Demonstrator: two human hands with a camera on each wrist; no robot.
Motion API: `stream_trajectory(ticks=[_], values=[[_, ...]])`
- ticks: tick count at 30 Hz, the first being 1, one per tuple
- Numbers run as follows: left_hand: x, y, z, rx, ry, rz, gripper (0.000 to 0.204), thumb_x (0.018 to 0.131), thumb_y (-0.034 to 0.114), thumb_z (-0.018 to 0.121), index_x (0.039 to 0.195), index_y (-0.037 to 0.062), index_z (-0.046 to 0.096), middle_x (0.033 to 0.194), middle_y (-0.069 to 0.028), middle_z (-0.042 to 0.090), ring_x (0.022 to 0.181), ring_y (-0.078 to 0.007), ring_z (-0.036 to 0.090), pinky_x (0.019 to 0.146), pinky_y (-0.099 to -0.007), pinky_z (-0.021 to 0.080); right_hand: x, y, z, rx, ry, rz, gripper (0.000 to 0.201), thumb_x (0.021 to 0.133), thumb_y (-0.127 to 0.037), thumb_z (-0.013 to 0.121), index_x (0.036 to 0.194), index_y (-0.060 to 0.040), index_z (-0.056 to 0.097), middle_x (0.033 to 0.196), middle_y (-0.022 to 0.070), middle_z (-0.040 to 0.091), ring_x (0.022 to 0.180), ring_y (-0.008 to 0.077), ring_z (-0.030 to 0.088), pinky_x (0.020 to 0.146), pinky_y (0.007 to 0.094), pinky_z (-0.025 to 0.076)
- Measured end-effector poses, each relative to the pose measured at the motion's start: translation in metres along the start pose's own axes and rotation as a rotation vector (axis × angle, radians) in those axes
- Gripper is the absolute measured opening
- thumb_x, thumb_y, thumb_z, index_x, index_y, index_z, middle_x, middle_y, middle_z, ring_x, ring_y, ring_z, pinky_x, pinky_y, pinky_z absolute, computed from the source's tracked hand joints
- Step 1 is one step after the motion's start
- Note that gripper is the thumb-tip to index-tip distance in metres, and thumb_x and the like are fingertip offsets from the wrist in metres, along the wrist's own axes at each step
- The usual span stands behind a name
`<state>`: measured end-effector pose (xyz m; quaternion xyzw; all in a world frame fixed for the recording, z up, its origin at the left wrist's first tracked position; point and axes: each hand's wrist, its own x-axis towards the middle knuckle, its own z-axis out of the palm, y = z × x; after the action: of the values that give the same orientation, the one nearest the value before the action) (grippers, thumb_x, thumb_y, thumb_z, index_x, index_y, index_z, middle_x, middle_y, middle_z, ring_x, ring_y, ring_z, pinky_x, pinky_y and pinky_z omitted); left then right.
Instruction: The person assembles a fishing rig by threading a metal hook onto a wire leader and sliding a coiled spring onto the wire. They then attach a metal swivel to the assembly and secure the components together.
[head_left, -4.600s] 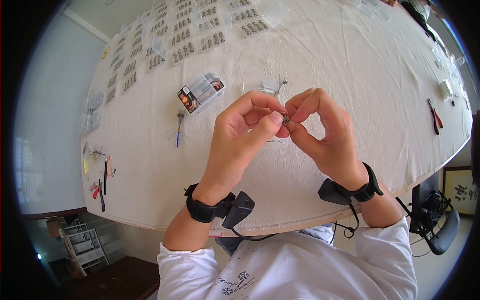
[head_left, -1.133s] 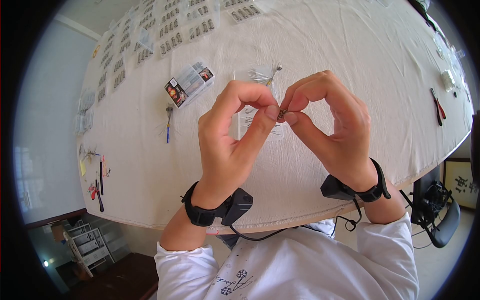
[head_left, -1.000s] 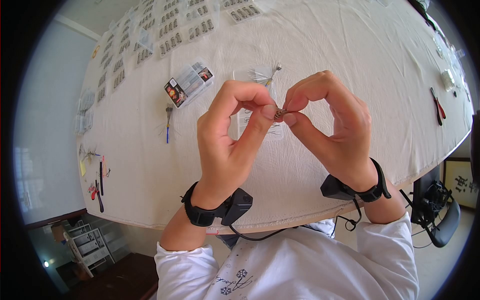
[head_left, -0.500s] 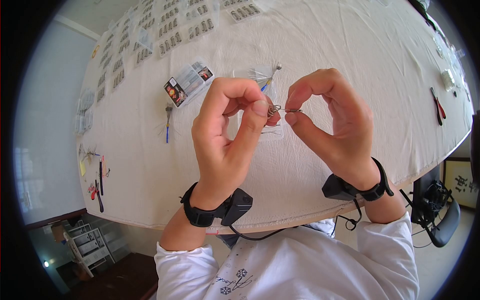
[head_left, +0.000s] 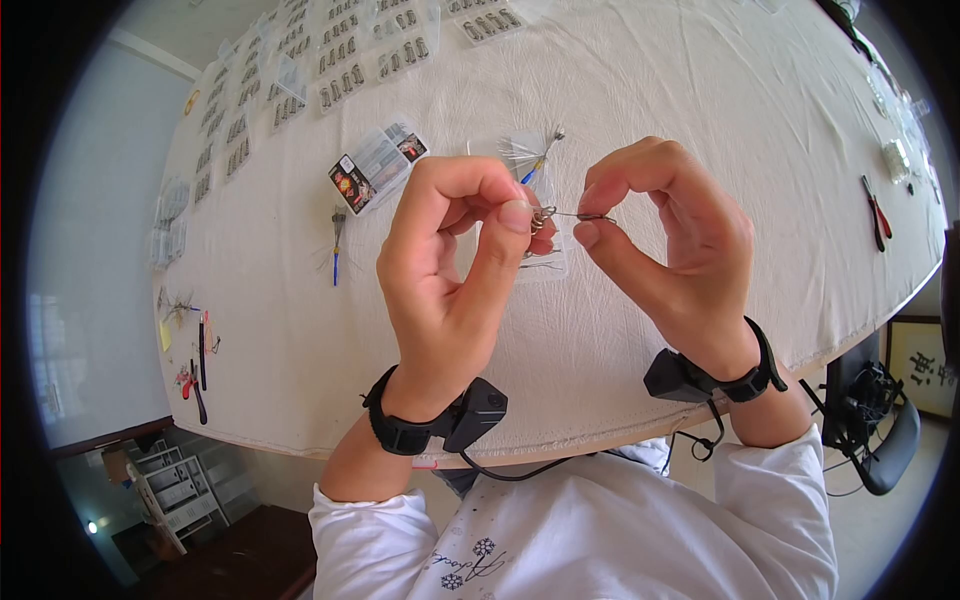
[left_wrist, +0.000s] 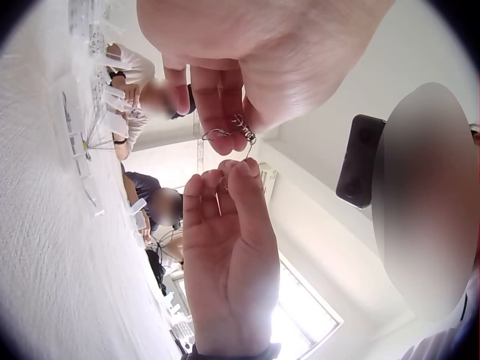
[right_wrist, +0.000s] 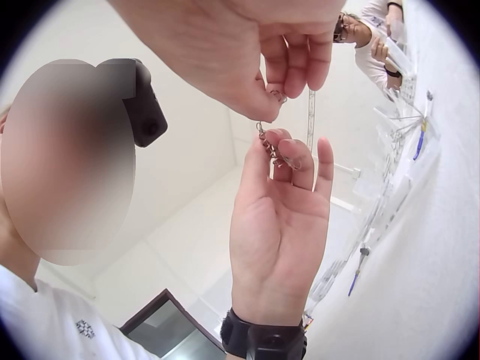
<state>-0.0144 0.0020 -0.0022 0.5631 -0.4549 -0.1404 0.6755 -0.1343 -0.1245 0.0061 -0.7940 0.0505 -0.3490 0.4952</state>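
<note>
In the head view, my left hand (head_left: 445,270) pinches a small cluster of metal fish hooks (head_left: 541,219) between thumb and index finger. To its right, the thumb and forefinger of my right hand (head_left: 685,250) pinch a single fish hook (head_left: 598,217), whose thin shank reaches toward the cluster. In the right wrist view the cluster (right_wrist: 279,156) shows rings and bends at the left fingertips. Below the hands lies a clear compartment box (head_left: 553,268), partly covered by the left hand. Beyond it lies a fanned wire bundle (head_left: 540,158) with a blue end.
A labelled clear case (head_left: 378,167) and another blue-ended wire bundle (head_left: 337,238) lie to the left. Rows of filled clear boxes (head_left: 342,87) stand at the back left. Red-handled pliers (head_left: 880,222) lie right; more pliers (head_left: 195,388) lie at the left edge.
Both hands began close together over one metal cluster. They have since drawn apart, left hand leftward and right hand rightward, and a single hook now shows stretched out between them.
</note>
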Motion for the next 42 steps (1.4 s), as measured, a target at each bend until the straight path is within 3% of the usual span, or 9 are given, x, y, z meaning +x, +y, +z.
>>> stream_trajectory(ticks=[17,26,32,38,42], values=[[-0.0004,-0.0008,0.0003,0.018,0.017,0.02,0.012,0.095,0.013,0.054,0.099,0.0032,0.048,0.088,-0.0079,0.058,0.067,-0.0126,0.057,0.067,-0.0275,0.049,0.0001,0.0015,0.0006,0.022,-0.014,-0.016,0.027,0.071,0.015,0.065,0.091,-0.0005,0.055,0.089,0.0068,0.058,0.086,0.0164,0.056,0.082,0.0299,0.045],[0.0003,0.0038,0.0013,0.026,0.053,0.006,0.011,0.095,0.012,0.052,0.098,0.0033,0.048,0.085,-0.0069,0.057,0.063,-0.0114,0.055,0.077,-0.0298,0.049,0.0016,0.0014,0.0,0.015,-0.007,-0.039,0.022,0.072,0.014,0.066,0.086,-0.0001,0.059,0.086,0.0066,0.06,0.085,0.0174,0.057,0.079,0.0297,0.045],[0.0002,0.0036,-0.0001,0.016,0.045,0.023,0.011,0.095,0.013,0.052,0.098,0.0036,0.047,0.085,-0.0073,0.057,0.063,-0.0118,0.055,0.073,-0.0293,0.049,0.0008,0.002,0.001,0.011,0.008,-0.022,0.022,0.072,0.015,0.064,0.087,0.0,0.058,0.087,0.0067,0.06,0.086,0.0172,0.057,0.08,0.0297,0.045],[0.0014,0.0004,-0.0008,0.053,0.034,0.072,0.01,0.094,0.013,0.053,0.097,0.0043,0.047,0.081,-0.0053,0.057,0.063,-0.0106,0.055,0.091,-0.0366,0.046,0.0004,-0.0004,0.0007,0.069,-0.015,0.036,0.022,0.072,0.013,0.065,0.088,0.0004,0.057,0.089,0.0071,0.059,0.085,0.016,0.056,0.081,0.0294,0.045],[0.001,0.002,0.0002,0.067,0.021,0.069,0.01,0.094,0.012,0.053,0.097,0.0041,0.048,0.08,-0.0043,0.057,0.067,-0.0095,0.055,0.096,-0.0395,0.043,-0.0002,0.0014,0.0031,0.162,-0.051,0.081,0.02,0.074,0.01,0.066,0.089,0.0009,0.057,0.089,0.0073,0.059,0.084,0.015,0.056,0.08,0.0293,0.045]])
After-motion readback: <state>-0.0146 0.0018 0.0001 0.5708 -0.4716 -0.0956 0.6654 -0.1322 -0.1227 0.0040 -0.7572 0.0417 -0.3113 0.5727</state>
